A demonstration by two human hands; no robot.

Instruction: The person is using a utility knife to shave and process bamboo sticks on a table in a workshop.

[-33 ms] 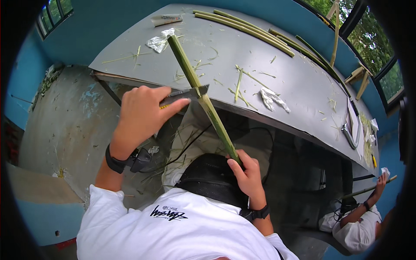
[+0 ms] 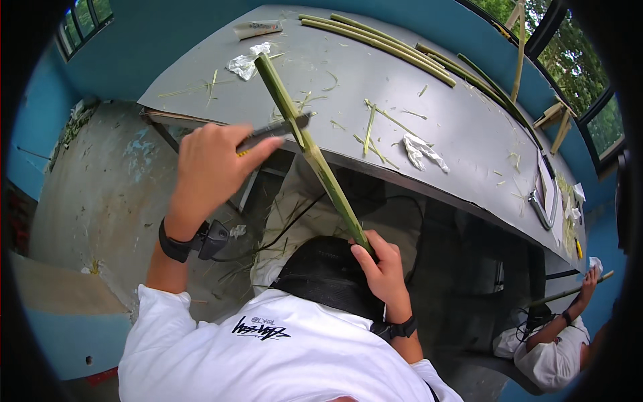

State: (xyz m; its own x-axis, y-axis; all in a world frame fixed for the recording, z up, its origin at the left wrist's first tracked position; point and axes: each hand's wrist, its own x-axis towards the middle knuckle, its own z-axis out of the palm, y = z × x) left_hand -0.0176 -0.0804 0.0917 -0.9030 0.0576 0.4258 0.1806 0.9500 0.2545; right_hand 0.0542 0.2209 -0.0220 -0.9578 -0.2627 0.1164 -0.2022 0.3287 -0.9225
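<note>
A grey table [image 2: 469,134] is strewn with green shavings, crumpled paper scraps [image 2: 420,149] and a row of stalks [image 2: 382,43] along its far edge. A long green stalk [image 2: 315,157] is propped slanting from the table edge down to the right hand [image 2: 385,271], whose grip is clenched round its lower end. The left hand [image 2: 211,167] is closed on a dark knife [image 2: 274,130], whose blade is laid across the stalk.

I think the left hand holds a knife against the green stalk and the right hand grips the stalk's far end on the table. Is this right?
Not quite. In the head view the right hand grips the green stalk at its near end, close to the body, not on the table. The left hand does hold the knife against the stalk.
</note>
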